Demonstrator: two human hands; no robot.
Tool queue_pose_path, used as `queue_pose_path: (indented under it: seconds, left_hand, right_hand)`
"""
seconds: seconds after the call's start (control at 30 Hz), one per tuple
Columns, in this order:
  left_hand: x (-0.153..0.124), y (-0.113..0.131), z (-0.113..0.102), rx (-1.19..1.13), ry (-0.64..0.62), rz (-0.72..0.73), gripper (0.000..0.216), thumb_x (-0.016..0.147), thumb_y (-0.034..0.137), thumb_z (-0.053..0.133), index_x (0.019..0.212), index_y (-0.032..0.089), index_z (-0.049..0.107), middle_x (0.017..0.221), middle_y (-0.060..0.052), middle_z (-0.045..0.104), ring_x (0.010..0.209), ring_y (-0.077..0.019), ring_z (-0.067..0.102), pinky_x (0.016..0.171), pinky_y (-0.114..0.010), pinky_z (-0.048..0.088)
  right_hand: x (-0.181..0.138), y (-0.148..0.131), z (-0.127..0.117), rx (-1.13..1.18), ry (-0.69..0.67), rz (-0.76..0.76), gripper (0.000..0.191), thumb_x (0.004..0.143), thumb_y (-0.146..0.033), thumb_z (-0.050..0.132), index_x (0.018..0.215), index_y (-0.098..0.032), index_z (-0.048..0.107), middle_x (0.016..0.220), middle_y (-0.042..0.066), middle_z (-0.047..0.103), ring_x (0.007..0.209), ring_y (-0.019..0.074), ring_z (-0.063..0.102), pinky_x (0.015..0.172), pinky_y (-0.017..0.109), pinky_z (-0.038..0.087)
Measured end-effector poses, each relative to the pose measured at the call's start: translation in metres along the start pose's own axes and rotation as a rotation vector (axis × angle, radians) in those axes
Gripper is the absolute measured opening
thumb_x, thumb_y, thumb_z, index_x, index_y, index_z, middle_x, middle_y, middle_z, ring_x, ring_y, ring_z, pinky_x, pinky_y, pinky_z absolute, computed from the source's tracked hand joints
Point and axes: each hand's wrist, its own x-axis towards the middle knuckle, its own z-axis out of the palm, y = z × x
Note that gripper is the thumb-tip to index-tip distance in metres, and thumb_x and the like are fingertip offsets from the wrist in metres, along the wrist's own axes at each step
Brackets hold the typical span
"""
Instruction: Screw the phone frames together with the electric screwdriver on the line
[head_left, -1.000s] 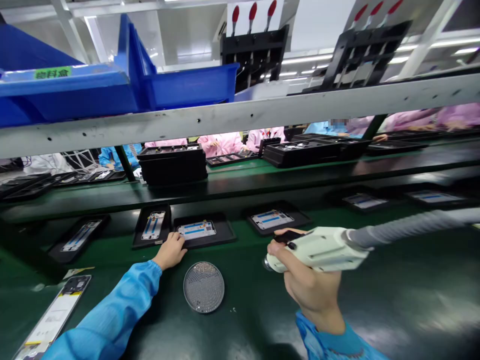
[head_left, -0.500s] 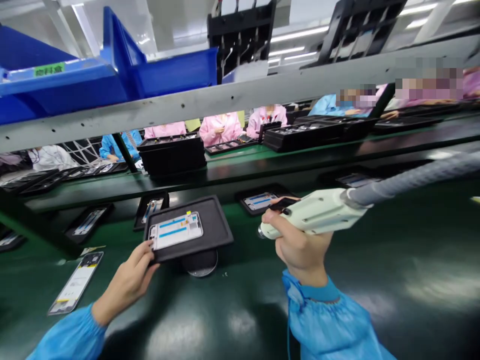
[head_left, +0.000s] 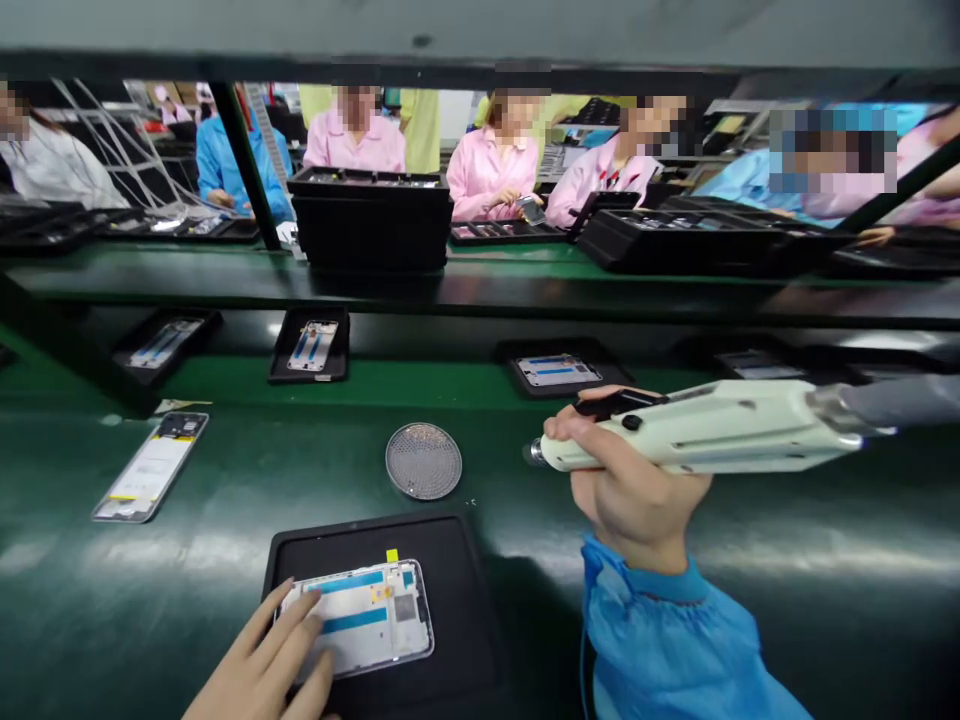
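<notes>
My left hand lies over the left end of a phone frame, its fingers stretched and a little apart. Blue strips and a yellow tab show on the frame, which rests in a black tray close to me. In my right hand is a pale green electric screwdriver, gripped with the fingers wrapped round its body. Its tip points left, above the green bench and away from the tray. Just beyond the tray sits a round dish with a dimpled surface, its contents too small to make out.
A phone with its inside showing lies at the left. Farther back, black trays with phone frames line the bench. A dark post slants at the left. Co-workers sit beyond a shelf holding black boxes.
The black tray with the phone frame has come down and nearer, uncovering the round dish. My left hand went from the tray's edge onto the frame. The view has tilted downward.
</notes>
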Motion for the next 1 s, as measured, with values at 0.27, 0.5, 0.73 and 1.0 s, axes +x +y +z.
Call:
queue_pose_path:
  seconds: [0.27, 0.5, 0.73, 1.0]
  left_hand:
    - [0.06, -0.025, 0.021, -0.091, -0.293, 0.268, 0.048, 0.09, 0.058, 0.057, 0.113, 0.017, 0.064, 0.112, -0.015, 0.072, 0.102, -0.0292, 0.069, 0.087, -0.041, 0.052]
    - [0.074, -0.028, 0.044, -0.225, -0.181, 0.285, 0.047, 0.092, 0.056, 0.053, 0.108, 0.014, 0.067, 0.112, -0.013, 0.073, 0.101, -0.0257, 0.067, 0.091, -0.041, 0.045]
    - [0.066, -0.021, 0.056, -0.237, -0.061, 0.235, 0.02, 0.092, 0.031, 0.056, 0.102, 0.017, 0.067, 0.106, -0.007, 0.074, 0.1, -0.0227, 0.064, 0.093, -0.041, 0.037]
    - [0.066, -0.02, 0.055, -0.265, -0.098, 0.227, 0.022, 0.09, 0.033, 0.059, 0.103, 0.018, 0.068, 0.11, -0.006, 0.073, 0.103, -0.0233, 0.062, 0.095, -0.042, 0.035]
  right_hand:
    - [-0.024, 0.033, 0.039, -0.007, -0.149, 0.146, 0.019, 0.066, -0.013, 0.07, 0.084, -0.018, 0.066, 0.06, -0.003, 0.061, 0.055, 0.013, 0.059, 0.056, 0.031, 0.05]
    - [-0.033, 0.075, 0.094, 0.012, -0.265, 0.259, 0.019, 0.07, -0.017, 0.068, 0.087, -0.019, 0.061, 0.062, -0.004, 0.058, 0.057, 0.0121, 0.057, 0.058, 0.031, 0.049]
    - [-0.045, 0.098, 0.098, -0.056, -0.3, 0.298, 0.019, 0.073, -0.017, 0.069, 0.09, -0.019, 0.06, 0.066, -0.004, 0.059, 0.06, 0.0115, 0.058, 0.06, 0.031, 0.05]
    - [-0.046, 0.101, 0.096, -0.074, -0.312, 0.279, 0.016, 0.074, -0.017, 0.068, 0.087, -0.02, 0.06, 0.066, -0.003, 0.06, 0.06, 0.0122, 0.058, 0.059, 0.031, 0.05]
